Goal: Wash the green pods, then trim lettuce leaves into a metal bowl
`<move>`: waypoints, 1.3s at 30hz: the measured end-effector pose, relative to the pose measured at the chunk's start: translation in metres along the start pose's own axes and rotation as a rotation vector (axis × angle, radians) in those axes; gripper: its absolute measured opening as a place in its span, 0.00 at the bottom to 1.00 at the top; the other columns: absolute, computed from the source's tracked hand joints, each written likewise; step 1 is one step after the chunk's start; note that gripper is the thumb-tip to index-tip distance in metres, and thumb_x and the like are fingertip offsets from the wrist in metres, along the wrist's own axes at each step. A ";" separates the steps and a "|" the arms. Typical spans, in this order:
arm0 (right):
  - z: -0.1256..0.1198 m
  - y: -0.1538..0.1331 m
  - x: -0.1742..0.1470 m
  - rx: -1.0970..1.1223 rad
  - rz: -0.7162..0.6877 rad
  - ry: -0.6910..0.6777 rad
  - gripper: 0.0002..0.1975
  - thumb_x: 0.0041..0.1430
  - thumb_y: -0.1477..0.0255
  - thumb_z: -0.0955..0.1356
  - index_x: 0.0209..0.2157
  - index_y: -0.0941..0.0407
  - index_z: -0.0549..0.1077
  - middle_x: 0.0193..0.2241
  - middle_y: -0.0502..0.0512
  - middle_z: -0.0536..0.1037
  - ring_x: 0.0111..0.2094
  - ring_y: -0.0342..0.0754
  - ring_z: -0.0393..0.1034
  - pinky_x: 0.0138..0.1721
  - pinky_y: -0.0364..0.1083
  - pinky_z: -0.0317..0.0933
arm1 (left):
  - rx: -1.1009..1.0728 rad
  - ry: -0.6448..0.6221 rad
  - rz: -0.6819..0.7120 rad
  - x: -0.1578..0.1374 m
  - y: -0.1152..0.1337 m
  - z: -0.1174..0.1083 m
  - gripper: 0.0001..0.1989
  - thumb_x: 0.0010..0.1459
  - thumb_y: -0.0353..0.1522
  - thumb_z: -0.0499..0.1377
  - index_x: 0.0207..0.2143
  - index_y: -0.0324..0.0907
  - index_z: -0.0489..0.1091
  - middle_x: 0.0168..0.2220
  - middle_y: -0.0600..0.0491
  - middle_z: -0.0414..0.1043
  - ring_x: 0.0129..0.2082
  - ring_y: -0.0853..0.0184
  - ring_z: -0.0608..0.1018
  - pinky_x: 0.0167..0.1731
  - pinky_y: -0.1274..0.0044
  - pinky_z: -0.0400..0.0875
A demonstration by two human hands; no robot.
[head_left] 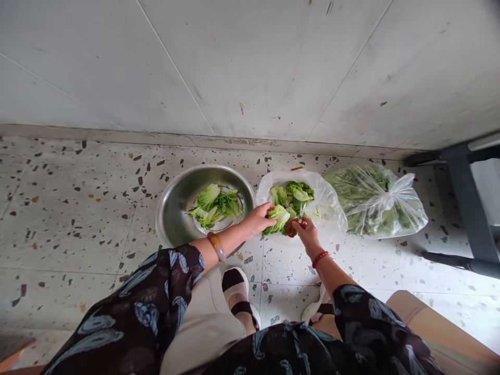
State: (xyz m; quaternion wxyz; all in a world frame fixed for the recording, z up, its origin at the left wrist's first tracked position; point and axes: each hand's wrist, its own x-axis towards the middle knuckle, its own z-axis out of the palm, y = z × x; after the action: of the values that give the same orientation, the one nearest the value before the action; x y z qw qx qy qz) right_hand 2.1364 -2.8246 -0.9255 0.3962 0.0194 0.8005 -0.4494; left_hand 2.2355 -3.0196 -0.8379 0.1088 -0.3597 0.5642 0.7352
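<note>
My left hand (pixel 259 221) grips a lettuce head (pixel 278 217) by its side, over the near edge of an opened clear plastic bag (pixel 330 200). Closed around the red handles of a pair of scissors (pixel 291 228) is my right hand (pixel 307 233), just right of that lettuce. The scissor blades point up and away, close to the leaves. More lettuce (pixel 300 190) lies inside the bag, beyond both hands. To the left, a steel basin (pixel 172 208) holds several loose lettuce leaves (pixel 214 204).
A tied clear bag full of greens (pixel 365 198) lies on the speckled floor (pixel 89 208) at the right. Beyond it stands a dark grey metal frame (pixel 464 198). A pale wall (pixel 250 67) runs along the back. My feet are below, near the basin and the opened bag.
</note>
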 end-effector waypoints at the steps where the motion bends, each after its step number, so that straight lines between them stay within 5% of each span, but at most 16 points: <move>1: -0.004 -0.001 0.002 -0.029 -0.012 0.032 0.31 0.45 0.55 0.73 0.48 0.57 0.69 0.28 0.47 0.73 0.31 0.45 0.65 0.33 0.46 0.62 | -0.083 -0.021 -0.030 -0.001 0.000 -0.003 0.15 0.45 0.24 0.60 0.39 0.39 0.68 0.34 0.56 0.72 0.34 0.71 0.73 0.39 0.76 0.66; 3: -0.011 -0.012 0.005 -0.045 -0.043 0.068 0.31 0.44 0.54 0.74 0.47 0.57 0.71 0.28 0.47 0.74 0.31 0.45 0.66 0.35 0.46 0.63 | -0.235 -0.045 -0.079 -0.004 0.002 -0.008 0.16 0.45 0.25 0.61 0.40 0.39 0.70 0.34 0.55 0.74 0.34 0.72 0.74 0.41 0.76 0.67; 7: -0.030 -0.058 0.009 0.070 -0.107 -0.215 0.31 0.42 0.58 0.75 0.49 0.56 0.72 0.31 0.48 0.78 0.33 0.45 0.69 0.37 0.47 0.65 | -0.386 -0.077 -0.148 -0.001 0.006 -0.007 0.16 0.43 0.26 0.67 0.38 0.39 0.71 0.34 0.55 0.76 0.33 0.72 0.76 0.43 0.75 0.69; 12: -0.081 -0.108 -0.005 0.072 -0.005 -0.522 0.29 0.52 0.62 0.73 0.56 0.54 0.72 0.39 0.56 0.81 0.29 0.43 0.69 0.29 0.45 0.64 | -0.359 -0.045 -0.176 0.008 0.009 0.002 0.20 0.38 0.25 0.72 0.37 0.38 0.74 0.34 0.53 0.77 0.35 0.70 0.77 0.48 0.72 0.68; 17: -0.120 -0.122 -0.030 0.029 0.091 -0.691 0.28 0.53 0.64 0.73 0.56 0.53 0.74 0.41 0.59 0.81 0.33 0.47 0.74 0.29 0.46 0.67 | -0.323 -0.066 -0.135 0.009 0.005 0.000 0.20 0.38 0.31 0.74 0.36 0.39 0.76 0.35 0.52 0.78 0.37 0.68 0.77 0.50 0.71 0.67; 25: -0.109 -0.120 -0.028 -0.178 -0.154 -0.655 0.22 0.43 0.64 0.77 0.43 0.53 0.78 0.23 0.47 0.75 0.23 0.42 0.65 0.24 0.42 0.63 | -0.429 -0.112 -0.104 0.009 0.011 0.005 0.23 0.41 0.35 0.74 0.41 0.40 0.75 0.41 0.50 0.78 0.41 0.67 0.78 0.50 0.70 0.68; 32: -0.111 -0.119 -0.020 -0.266 -0.226 -0.725 0.23 0.44 0.61 0.76 0.44 0.51 0.79 0.30 0.50 0.80 0.29 0.45 0.72 0.32 0.44 0.70 | -0.445 -0.176 -0.102 0.009 0.020 0.016 0.27 0.39 0.39 0.76 0.42 0.41 0.75 0.41 0.49 0.79 0.41 0.65 0.78 0.48 0.70 0.70; 39: -0.093 -0.130 -0.022 -0.232 -0.239 -0.711 0.23 0.44 0.60 0.76 0.44 0.52 0.81 0.28 0.49 0.79 0.27 0.44 0.69 0.29 0.43 0.67 | -0.472 -0.268 -0.135 0.008 0.018 0.029 0.24 0.41 0.40 0.75 0.39 0.40 0.75 0.38 0.48 0.80 0.40 0.64 0.79 0.46 0.70 0.72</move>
State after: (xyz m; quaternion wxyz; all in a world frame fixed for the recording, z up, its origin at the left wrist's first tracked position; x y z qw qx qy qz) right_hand 2.0439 -2.8269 -0.7934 0.5932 -0.2755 0.6556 -0.3774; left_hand 2.2080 -3.0017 -0.8267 0.1445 -0.3113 0.3325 0.8784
